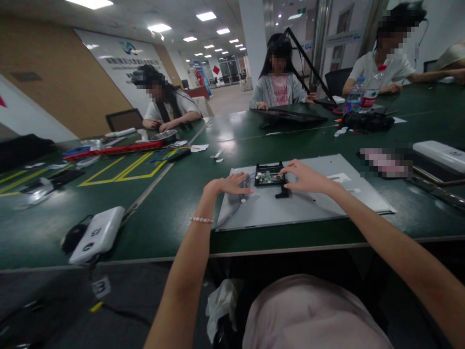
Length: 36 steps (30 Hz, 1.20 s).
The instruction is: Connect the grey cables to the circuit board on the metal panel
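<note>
Curving right grip (301, 175) at black frame (267, 167) holding green board (269, 177), can't tell if clasping; my left grip (229, 184) loosely spread; flat panel (308, 206) beneath.

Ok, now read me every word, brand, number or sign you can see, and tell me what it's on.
"3": on the white tag below the table edge.
Too blurred or small to read: the lettering on the wall sign, the glass partition sign, the red bottle label, the pink shirt and the left white box.
None legible on the circuit board or grey panel.
</note>
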Each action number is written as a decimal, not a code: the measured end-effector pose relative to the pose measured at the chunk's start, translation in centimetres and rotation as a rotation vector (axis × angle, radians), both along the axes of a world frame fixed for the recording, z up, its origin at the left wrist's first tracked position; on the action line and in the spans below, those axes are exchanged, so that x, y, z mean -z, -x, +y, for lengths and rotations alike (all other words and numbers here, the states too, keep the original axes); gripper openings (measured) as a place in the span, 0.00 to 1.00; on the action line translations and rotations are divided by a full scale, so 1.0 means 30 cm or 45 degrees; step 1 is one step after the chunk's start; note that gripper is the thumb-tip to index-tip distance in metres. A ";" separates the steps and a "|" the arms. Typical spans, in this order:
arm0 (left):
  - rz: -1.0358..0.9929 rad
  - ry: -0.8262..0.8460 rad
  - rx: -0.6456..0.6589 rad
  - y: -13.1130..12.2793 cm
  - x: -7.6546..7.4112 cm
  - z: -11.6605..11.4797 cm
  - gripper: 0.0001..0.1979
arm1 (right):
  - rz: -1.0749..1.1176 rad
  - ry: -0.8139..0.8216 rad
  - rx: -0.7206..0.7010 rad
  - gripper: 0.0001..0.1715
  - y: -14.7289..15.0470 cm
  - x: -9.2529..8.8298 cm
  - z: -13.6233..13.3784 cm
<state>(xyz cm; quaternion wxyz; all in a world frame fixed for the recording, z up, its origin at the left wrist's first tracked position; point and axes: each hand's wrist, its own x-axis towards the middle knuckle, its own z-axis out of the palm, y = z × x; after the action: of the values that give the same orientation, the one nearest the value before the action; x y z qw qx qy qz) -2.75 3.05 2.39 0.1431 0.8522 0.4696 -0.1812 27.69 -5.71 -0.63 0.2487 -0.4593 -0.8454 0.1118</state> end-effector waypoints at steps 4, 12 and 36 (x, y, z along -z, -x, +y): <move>0.032 -0.010 -0.023 -0.007 -0.008 -0.014 0.54 | 0.005 0.002 -0.060 0.27 0.026 0.015 -0.007; 0.057 -0.015 -0.088 -0.038 -0.038 -0.038 0.47 | 0.032 0.035 -0.023 0.15 0.022 0.020 0.015; -0.581 -0.071 0.279 -0.195 0.044 -0.096 0.55 | -0.081 0.197 0.070 0.39 -0.092 -0.008 0.037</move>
<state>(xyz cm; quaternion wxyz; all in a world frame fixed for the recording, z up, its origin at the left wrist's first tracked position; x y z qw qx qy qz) 3.10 0.17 1.08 0.2013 0.9204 0.3349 0.0146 30.45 -4.59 -0.40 0.1885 -0.5036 -0.8287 0.1553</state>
